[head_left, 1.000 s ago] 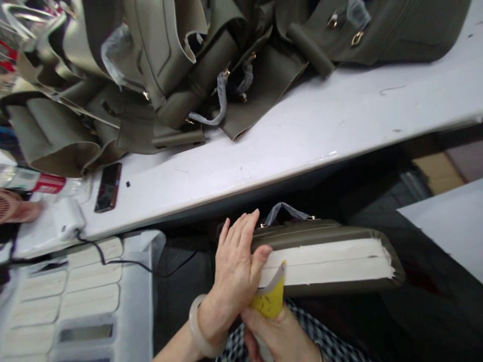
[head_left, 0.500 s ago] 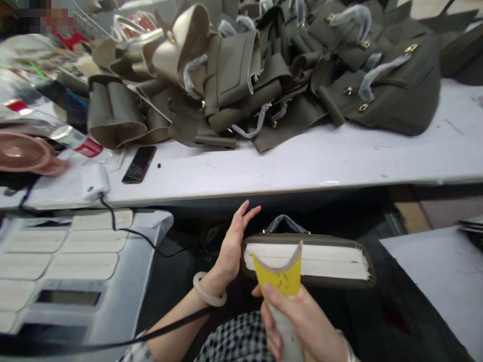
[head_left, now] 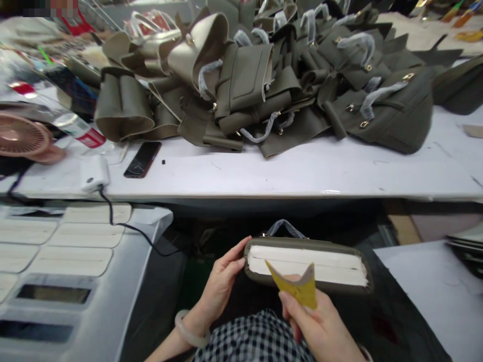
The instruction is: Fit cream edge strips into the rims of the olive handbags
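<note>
A dark olive bag piece [head_left: 302,243] lies in front of me, its white, flat side facing me and a plastic-wrapped handle [head_left: 285,227] at its far edge. My left hand [head_left: 221,281], with a pale bangle at the wrist, grips its left end between thumb and fingers. In front of the white side, my right hand [head_left: 317,322] is closed round a yellow piece [head_left: 300,291] with a curved, notched end. The lower part of what it holds is hidden by the hand.
A white table [head_left: 234,176] crosses the view, bearing a heap of olive bags [head_left: 245,75], a phone [head_left: 142,160], a white device [head_left: 94,173] with a black cable, a bottle [head_left: 81,131] and a pink fan [head_left: 26,138]. Several cream panels [head_left: 71,259] lie at left. White sheet [head_left: 426,286] at right.
My left hand has gone from spread fingers beside the bag piece to gripping its left end. My right hand has moved slightly right and down with the yellow piece, which is now tilted. The view has shifted.
</note>
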